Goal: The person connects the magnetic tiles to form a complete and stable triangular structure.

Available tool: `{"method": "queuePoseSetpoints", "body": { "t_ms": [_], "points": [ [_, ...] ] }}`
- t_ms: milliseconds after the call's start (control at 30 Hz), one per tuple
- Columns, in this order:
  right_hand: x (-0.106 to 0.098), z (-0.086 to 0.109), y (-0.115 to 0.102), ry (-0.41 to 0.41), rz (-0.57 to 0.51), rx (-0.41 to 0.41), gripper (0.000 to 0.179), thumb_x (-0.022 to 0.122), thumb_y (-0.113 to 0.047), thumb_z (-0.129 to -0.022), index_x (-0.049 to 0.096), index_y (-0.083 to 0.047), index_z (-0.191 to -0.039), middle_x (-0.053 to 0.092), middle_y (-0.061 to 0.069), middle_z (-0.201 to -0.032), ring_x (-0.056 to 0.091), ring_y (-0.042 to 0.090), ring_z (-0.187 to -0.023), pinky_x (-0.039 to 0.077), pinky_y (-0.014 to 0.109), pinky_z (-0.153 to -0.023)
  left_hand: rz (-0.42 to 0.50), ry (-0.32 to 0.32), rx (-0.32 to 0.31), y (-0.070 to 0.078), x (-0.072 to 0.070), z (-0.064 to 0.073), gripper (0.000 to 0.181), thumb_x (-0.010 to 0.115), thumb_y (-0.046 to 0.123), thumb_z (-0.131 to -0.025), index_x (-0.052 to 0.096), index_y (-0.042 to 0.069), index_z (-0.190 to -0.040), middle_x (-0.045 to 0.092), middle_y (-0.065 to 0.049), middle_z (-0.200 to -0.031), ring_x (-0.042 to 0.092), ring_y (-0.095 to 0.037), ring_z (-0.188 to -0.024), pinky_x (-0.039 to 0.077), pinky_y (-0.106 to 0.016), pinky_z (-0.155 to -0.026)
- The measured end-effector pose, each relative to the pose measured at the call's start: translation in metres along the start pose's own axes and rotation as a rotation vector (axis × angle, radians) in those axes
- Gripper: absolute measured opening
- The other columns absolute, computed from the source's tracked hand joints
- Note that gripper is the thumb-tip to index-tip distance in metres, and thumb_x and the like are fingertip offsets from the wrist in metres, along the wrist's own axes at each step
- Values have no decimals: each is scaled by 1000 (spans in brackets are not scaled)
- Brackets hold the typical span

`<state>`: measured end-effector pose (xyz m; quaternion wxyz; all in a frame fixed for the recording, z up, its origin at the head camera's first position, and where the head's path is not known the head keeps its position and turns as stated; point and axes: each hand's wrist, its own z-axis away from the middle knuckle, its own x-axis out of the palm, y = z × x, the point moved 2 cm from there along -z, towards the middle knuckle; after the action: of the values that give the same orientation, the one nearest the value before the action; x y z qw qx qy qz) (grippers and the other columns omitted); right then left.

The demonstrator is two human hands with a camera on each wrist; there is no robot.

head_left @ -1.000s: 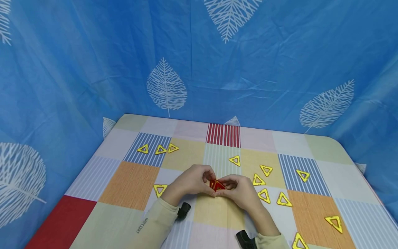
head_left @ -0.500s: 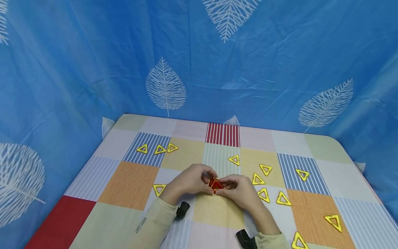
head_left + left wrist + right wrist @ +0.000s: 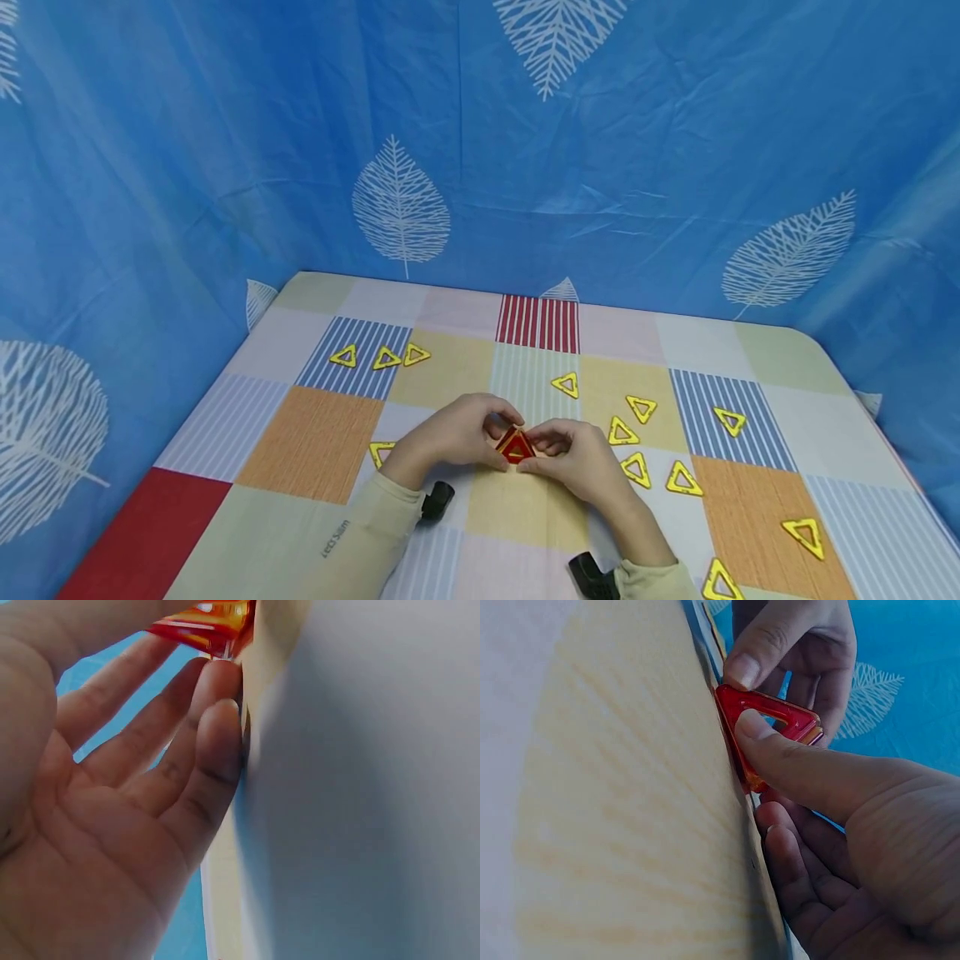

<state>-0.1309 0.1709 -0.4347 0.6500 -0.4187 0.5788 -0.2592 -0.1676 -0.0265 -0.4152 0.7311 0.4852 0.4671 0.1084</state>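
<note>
A small red pyramid of triangular tiles point(image 3: 515, 447) stands on the patterned tablecloth, between my hands. With thumb and fingers my left hand point(image 3: 461, 433) holds its left side; the left wrist view catches only the lower part of the red pyramid point(image 3: 199, 634) at its top edge. My right hand point(image 3: 581, 458) holds the other side. In the right wrist view, the thumb of the right hand point(image 3: 885, 802) lies on a red tile with an open triangular centre point(image 3: 733, 699), and the left thumb touches its upper corner. The pyramid's far side is hidden.
Several yellow triangular frames lie flat: a group at the back left point(image 3: 386, 359), one partly behind my left wrist point(image 3: 380, 454), one behind the hands point(image 3: 566, 385), and others on the right point(image 3: 683, 479). A blue leaf-patterned curtain point(image 3: 480, 167) encloses the table.
The red pyramid has turned between the fingers and now shows one triangular face to the front. The hands have shifted only slightly; the yellow frames lie as before.
</note>
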Motion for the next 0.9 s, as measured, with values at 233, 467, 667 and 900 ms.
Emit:
{"method": "queuePoseSetpoints", "body": {
  "t_ms": [233,467,667,900],
  "points": [
    [1,0,-1,14,12,14,30,93,-21,-72,77,-9,-94,69,-4,-79,63,13,-71,53,26,-64,-26,16,-1,1,4,-3,40,90,3,-73,73,9,-109,64,4,-95,61,-13,-82,52,-22,-71],
    [1,0,-1,14,19,3,31,93,-23,-72,78,-10,-96,69,-4,-81,63,13,-72,53,26,-65,-73,9,15,3,3,-2,37,87,1,-76,74,10,-110,66,5,-96,62,-8,-83,52,-21,-72],
    [2,0,0,14,40,1,30,92,-22,-73,78,-9,-97,69,-5,-82,63,12,-73,54,26,-66,-106,13,26,4,4,-1,41,88,2,-75,74,11,-113,64,6,-98,60,-7,-85,52,-21,-74],
    [2,0,0,24,47,7,30,92,-20,-73,77,-9,-97,68,-5,-81,63,12,-72,54,25,-66,-154,16,36,6,5,-2,43,89,5,-75,75,14,-114,65,9,-100,58,-7,-85,51,-21,-75]
  ]
}}
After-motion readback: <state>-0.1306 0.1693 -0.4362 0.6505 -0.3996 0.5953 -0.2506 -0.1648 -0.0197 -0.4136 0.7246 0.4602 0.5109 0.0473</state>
